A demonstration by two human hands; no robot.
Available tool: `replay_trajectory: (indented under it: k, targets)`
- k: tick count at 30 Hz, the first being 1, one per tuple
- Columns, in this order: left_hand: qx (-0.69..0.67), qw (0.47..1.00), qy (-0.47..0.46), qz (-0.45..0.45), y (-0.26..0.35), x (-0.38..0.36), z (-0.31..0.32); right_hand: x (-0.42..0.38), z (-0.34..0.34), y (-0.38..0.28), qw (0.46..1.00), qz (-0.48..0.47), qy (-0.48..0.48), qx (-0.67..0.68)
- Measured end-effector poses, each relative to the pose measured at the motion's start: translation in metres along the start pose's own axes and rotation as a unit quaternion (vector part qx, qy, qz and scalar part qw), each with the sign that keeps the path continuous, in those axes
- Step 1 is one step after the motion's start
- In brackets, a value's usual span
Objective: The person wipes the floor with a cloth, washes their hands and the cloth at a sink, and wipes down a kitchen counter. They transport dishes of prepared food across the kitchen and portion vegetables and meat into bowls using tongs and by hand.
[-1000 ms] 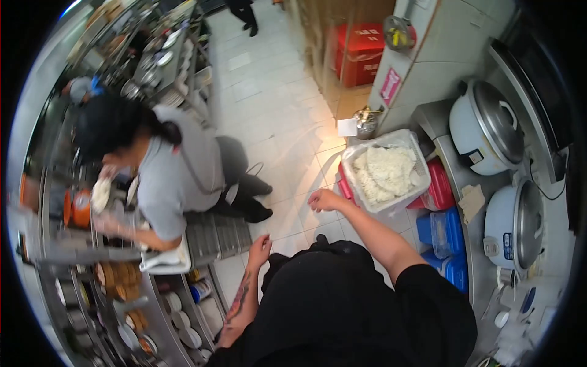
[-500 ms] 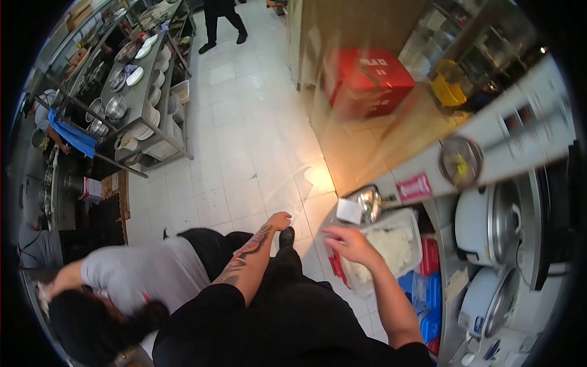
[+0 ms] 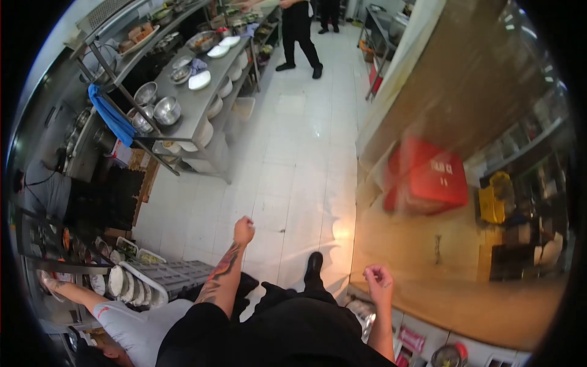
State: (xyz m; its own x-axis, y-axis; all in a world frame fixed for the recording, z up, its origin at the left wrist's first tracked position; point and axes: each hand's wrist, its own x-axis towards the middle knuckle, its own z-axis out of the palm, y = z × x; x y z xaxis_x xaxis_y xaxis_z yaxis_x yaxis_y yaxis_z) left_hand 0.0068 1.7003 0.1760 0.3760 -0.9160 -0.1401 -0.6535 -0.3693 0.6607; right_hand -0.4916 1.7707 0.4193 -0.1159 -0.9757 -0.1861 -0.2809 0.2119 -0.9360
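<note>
My left hand (image 3: 244,230) hangs over the white tiled floor at the end of a tattooed forearm, its fingers curled in, and no object shows in it. On the other side, my right hand (image 3: 378,282) is held up near the edge of a clear plastic curtain (image 3: 428,275). Its fingers are loosely curled and I see nothing in them. Between the two hands my black boot (image 3: 313,264) is on the tiles. A shiny metal thing (image 3: 362,311) is partly hidden beside my right forearm.
Ahead left stands a steel table (image 3: 189,113) with bowls and plates. A red box (image 3: 434,177) sits behind the curtain. A person in black (image 3: 298,37) is in the aisle. Close at left, a co-worker in a grey shirt (image 3: 137,324) reaches toward a rack by a grey crate (image 3: 174,275).
I have moved forward; the counter and container of white food at right have dropped out of view or behind me. My right hand's fingers have gone from spread to curled.
</note>
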Motion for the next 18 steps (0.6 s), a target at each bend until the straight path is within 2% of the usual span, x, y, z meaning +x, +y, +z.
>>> replay_trajectory:
  k: [1,3,4,5,6,7,8,9,10,12,13,14,15,16,17,18]
  targets:
    - [0.026,0.998,-0.047,-0.045,-0.015,-0.001,-0.01,0.037,0.004,-0.006,1.0,-0.003,0.012,0.014]
    - [0.139,0.984,-0.113,0.006,-0.08,-0.016,0.0,0.11,0.011,-0.028,0.998,-0.059,-0.015,0.02]
    - [0.198,0.951,-0.221,-0.09,-0.107,-0.024,0.008,0.146,0.018,-0.042,0.994,-0.105,-0.03,0.028]
    - [0.256,0.914,-0.264,-0.17,-0.116,-0.04,0.011,0.176,0.025,-0.061,0.993,-0.107,-0.041,0.03]
    - [0.276,0.861,-0.361,-0.229,-0.114,-0.05,0.002,0.204,0.031,-0.089,0.989,-0.127,-0.07,0.007]
    - [0.281,0.842,-0.402,-0.225,-0.116,-0.065,-0.001,0.23,0.038,-0.118,0.983,-0.151,-0.099,-0.018]
    - [0.246,0.843,-0.394,-0.271,-0.164,-0.077,0.039,0.255,0.045,-0.145,0.98,-0.16,-0.113,-0.022]
    - [0.254,0.864,-0.344,-0.266,-0.152,-0.086,0.03,0.278,0.052,-0.173,0.974,-0.157,-0.162,-0.01]
    - [0.205,0.813,-0.44,-0.322,-0.142,-0.07,0.028,0.3,0.06,-0.201,0.965,-0.153,-0.212,0.002]
    - [0.189,0.861,-0.355,-0.312,-0.138,-0.06,0.035,0.336,0.078,-0.257,0.953,-0.162,-0.257,-0.02]
    - [0.179,0.862,-0.351,-0.32,-0.138,-0.04,0.038,0.357,0.088,-0.279,0.94,-0.161,-0.3,-0.028]
    - [0.174,0.849,-0.373,-0.332,-0.143,-0.02,0.043,0.38,0.101,-0.292,0.925,-0.159,-0.342,-0.037]
    - [0.17,0.834,-0.398,-0.344,-0.147,-0.001,0.044,0.416,0.11,-0.289,0.903,-0.164,-0.397,0.023]
    - [0.162,0.833,-0.398,-0.349,-0.145,0.028,0.043,0.461,0.117,-0.273,0.9,-0.163,-0.405,0.018]
    - [0.159,0.839,-0.387,-0.347,-0.141,0.064,0.043,0.511,0.126,-0.244,0.883,-0.048,-0.415,0.214]
    - [0.156,0.845,-0.377,-0.346,-0.135,0.098,0.037,0.551,0.139,-0.206,0.823,0.074,-0.4,0.397]
